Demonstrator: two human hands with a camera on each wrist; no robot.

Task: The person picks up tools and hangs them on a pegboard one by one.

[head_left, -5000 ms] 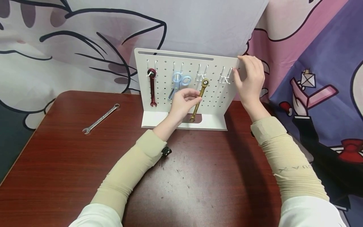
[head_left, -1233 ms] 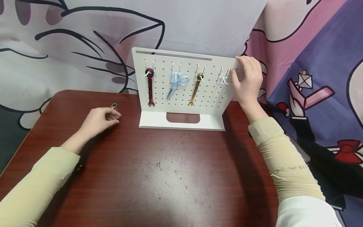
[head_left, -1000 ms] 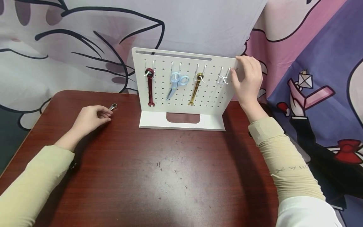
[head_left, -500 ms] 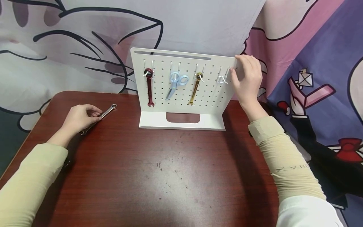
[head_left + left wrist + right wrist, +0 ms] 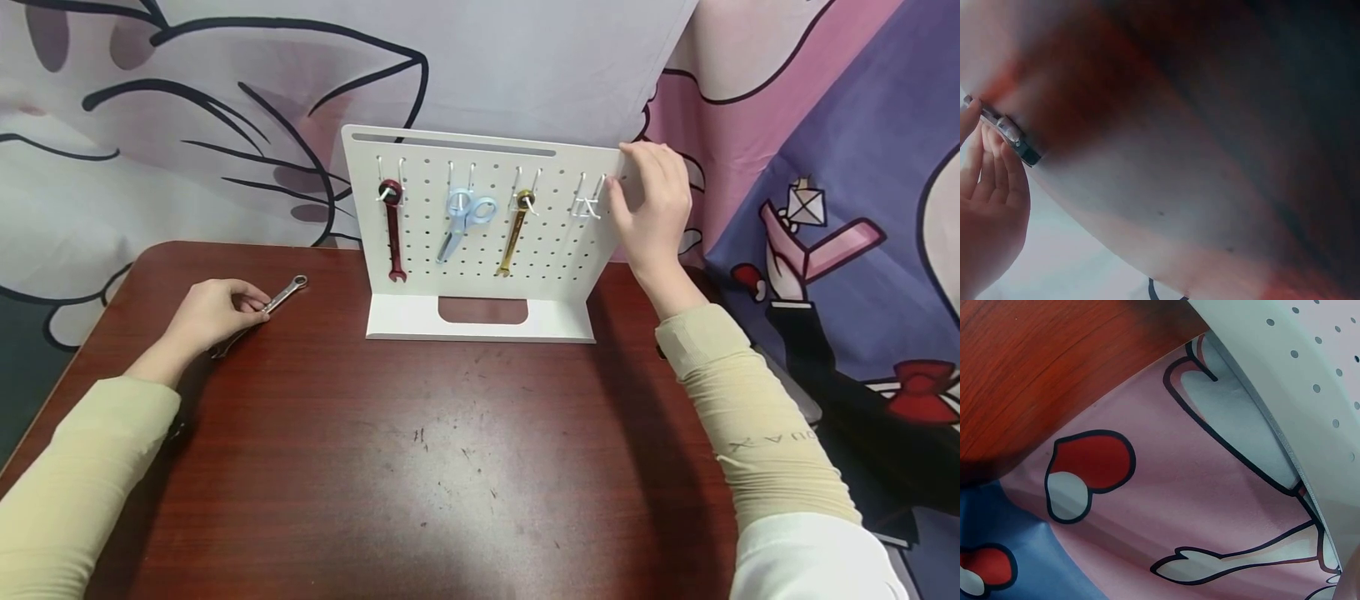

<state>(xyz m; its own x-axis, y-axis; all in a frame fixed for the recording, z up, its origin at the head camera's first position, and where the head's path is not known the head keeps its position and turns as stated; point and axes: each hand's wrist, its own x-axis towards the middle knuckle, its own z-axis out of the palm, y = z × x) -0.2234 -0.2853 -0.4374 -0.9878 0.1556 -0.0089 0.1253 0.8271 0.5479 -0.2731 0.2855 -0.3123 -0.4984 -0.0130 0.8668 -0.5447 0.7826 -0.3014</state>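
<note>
My left hand pinches a silver combination wrench at the left of the table, thumb and fingertips on its shaft. Its ring end sticks out past the fingertips; the hand hides part of the shaft. The left wrist view shows the same wrench between thumb and fingers. My right hand grips the upper right edge of a white pegboard, thumb at the front. On the board's hooks hang a dark red wrench, light blue scissors and a gold wrench.
A fourth hook at the board's right carries nothing. The brown table reaches toward me, with its left edge beyond my left arm. A printed cloth hangs close behind the board.
The gold wrench, earlier in my left hand, now hangs on the third hook. My left hand has moved left and taken hold of the silver wrench. The right hand stays at the board.
</note>
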